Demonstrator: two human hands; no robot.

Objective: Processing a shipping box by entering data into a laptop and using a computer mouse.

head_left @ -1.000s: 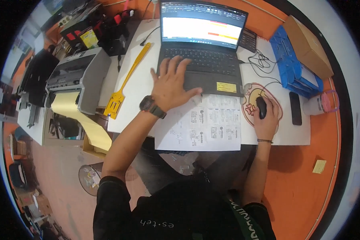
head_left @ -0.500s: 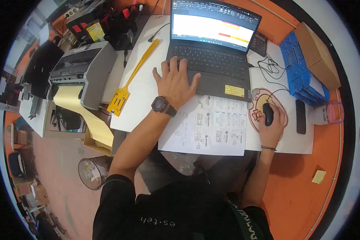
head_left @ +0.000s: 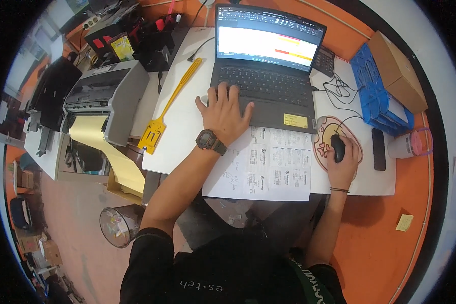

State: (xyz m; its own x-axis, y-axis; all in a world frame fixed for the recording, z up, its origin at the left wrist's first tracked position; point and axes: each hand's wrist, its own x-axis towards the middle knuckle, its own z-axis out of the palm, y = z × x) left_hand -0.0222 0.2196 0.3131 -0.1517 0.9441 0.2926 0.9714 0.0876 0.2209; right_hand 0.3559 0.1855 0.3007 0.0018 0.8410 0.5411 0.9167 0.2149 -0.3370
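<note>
A black laptop (head_left: 268, 115) stands open on the white surface (head_left: 180, 119), its base lying over the top of a printed sheet (head_left: 281, 169); the left hand (head_left: 223, 117) is spread, fingertips at the keyboard's lower left edge, though whether they press a key I cannot tell, and its wrist, with a dark watch (head_left: 210, 141), covers the sheet's upper left part; the right hand (head_left: 344, 163) is curled round a black mouse (head_left: 338, 146) on a patterned pad (head_left: 325, 134) right of the laptop; loops of black cable (head_left: 334, 90) lie between the laptop and a blue tray rack (head_left: 371, 88), with a cardboard box (head_left: 397, 71) against it; a dark phone (head_left: 378, 150) lies right of the pad, near a pink-lidded tumbler (head_left: 401, 147); a calculator (head_left: 325, 62) sits behind the laptop's right edge; to the left lie a yellow long-handled tool (head_left: 154, 133) and, beyond it, a grey printer (head_left: 105, 87) trailing yellow paper (head_left: 115, 161).

A yellow label (head_left: 295, 120) with small writing is stuck beside the touchpad area; the sheet bears rows of dark printed blocks and handwriting down its left side; pale lettering shows upside down on the black shirt (head_left: 213, 268).
</note>
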